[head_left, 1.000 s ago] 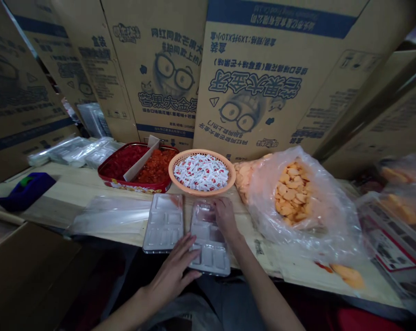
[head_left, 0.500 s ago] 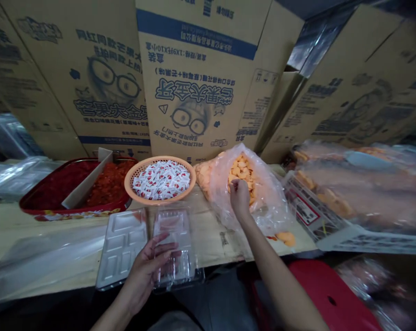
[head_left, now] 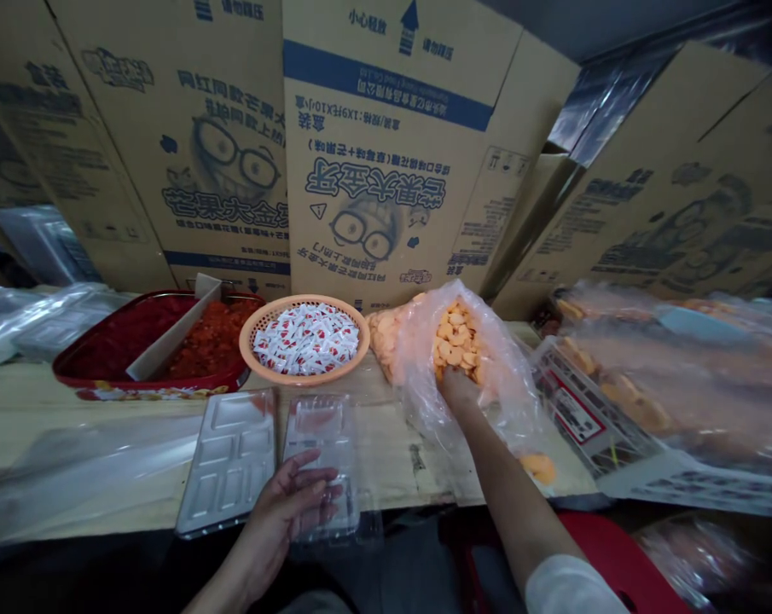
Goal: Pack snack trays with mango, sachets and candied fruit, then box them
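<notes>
My left hand (head_left: 294, 503) is closed on the left side of a clear plastic tray (head_left: 322, 419) with moulded compartments. Some of its fingers show dimly through the plastic, and the tray's near end juts past the table edge. Left of it lies a second compartment tray (head_left: 229, 452), greyish and flat. My right hand (head_left: 457, 388) reaches into the mouth of a translucent plastic bag (head_left: 513, 375). Small yellow-orange pieces (head_left: 459, 337) fill the bag and hide my right fingertips, so their grip cannot be seen.
An orange basket (head_left: 250, 362) holds small white-and-red packets. Beside it stands a red divided tin (head_left: 91, 385) of red pieces. Cardboard cartons (head_left: 386, 162) wall the back. A white crate (head_left: 699, 482) with filled bags is at right; a red stool (head_left: 616, 554) stands below.
My right hand has gone from pinching at the top of the orange pieces to lower and deeper among them. My left hand stays at the clear tray. The view has shifted slightly.
</notes>
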`<action>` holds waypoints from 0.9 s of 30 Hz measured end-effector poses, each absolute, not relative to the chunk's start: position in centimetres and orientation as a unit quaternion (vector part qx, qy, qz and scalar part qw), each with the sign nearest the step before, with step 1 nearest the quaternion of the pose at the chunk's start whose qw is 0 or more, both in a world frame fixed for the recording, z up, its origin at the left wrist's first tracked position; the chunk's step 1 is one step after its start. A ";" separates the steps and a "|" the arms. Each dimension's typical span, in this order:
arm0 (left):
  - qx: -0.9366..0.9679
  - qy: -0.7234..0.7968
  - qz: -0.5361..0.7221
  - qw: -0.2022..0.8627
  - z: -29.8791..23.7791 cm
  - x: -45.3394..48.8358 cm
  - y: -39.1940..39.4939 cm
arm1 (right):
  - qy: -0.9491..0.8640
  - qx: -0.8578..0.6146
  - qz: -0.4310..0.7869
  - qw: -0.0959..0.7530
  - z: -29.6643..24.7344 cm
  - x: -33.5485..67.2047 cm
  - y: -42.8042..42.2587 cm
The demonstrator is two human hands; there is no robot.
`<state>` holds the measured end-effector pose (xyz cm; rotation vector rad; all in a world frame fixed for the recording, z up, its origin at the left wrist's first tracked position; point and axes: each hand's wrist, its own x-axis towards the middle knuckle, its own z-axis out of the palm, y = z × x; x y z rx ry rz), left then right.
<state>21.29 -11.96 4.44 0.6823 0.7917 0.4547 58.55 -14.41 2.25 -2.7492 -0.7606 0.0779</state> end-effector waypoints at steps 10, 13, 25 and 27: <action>0.302 0.383 0.211 0.847 4.4 21.2 -11.7 | -0.204 -0.839 0.035 0.504 7.3 56.4 -17.0; 0.297 0.377 0.207 0.852 4.7 21.6 -12.0 | -0.186 -0.657 0.150 0.715 9.3 52.1 -17.4; 0.278 0.330 0.291 0.854 6.0 19.6 -12.9 | -0.328 -0.575 0.378 0.647 7.6 35.1 -12.7; 0.271 0.322 0.321 0.848 5.5 19.4 -12.9 | -0.349 -0.599 0.371 0.617 6.7 33.9 -12.1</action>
